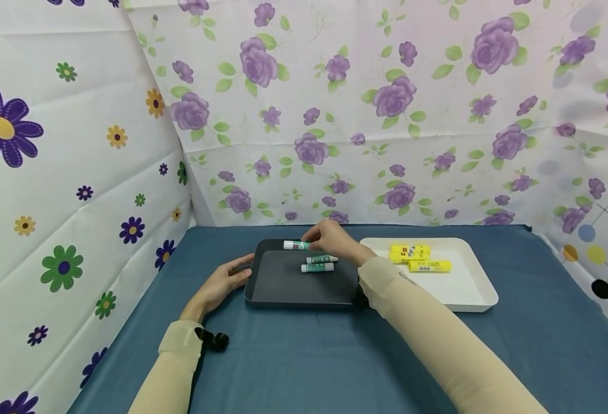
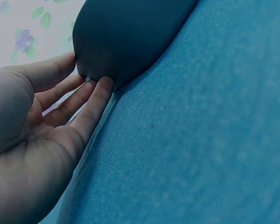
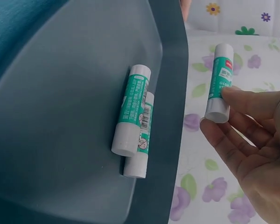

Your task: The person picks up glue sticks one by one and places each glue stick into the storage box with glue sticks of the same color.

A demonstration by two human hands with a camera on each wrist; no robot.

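My right hand (image 1: 335,238) pinches a green-and-white glue stick (image 3: 220,84) between thumb and fingers, held up above the far side of the dark grey tray (image 1: 278,290). Two more green glue sticks, one (image 3: 132,109) beside the other (image 3: 139,161), lie in that tray below the hand. At the tray's left side, my left hand (image 1: 224,284) has its fingertips against the outer wall. Its thumb and fingers (image 2: 95,105) are fairly straight in the left wrist view.
A white tray (image 1: 477,290) stands to the right of the grey one, holding several yellow glue sticks (image 1: 429,266). Both trays rest on a blue cloth (image 1: 293,362). Flowered sheets (image 1: 355,115) hang behind the table and along its sides.
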